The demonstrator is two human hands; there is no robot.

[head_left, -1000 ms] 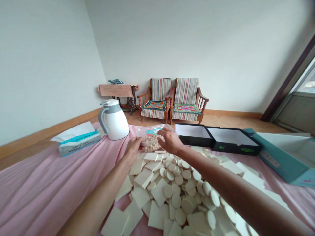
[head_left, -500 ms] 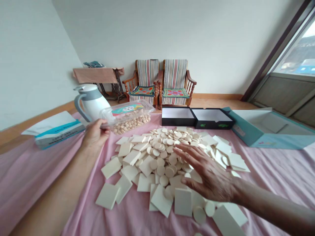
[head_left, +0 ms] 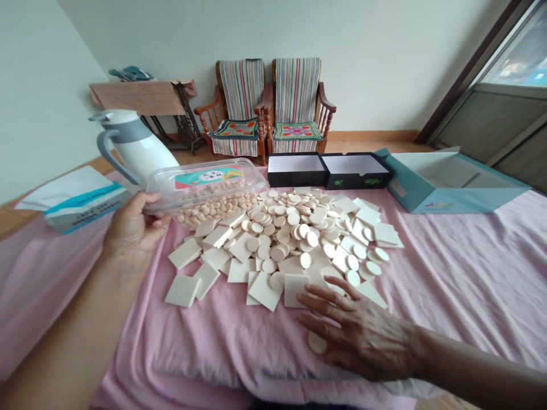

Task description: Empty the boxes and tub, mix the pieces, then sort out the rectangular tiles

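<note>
My left hand (head_left: 132, 228) clamps its fingers on one end of the clear box (head_left: 209, 191) of pellets, at the far left of the tile pile (head_left: 286, 233). My right hand (head_left: 363, 336) lies flat, fingers apart, at the pile's near edge.

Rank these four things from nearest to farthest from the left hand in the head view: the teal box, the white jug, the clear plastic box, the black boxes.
1. The plastic box: held in the left hand.
2. The white jug: just behind the hand, on the left.
3. The black boxes: far side, in the middle.
4. The teal box: far right.
</note>
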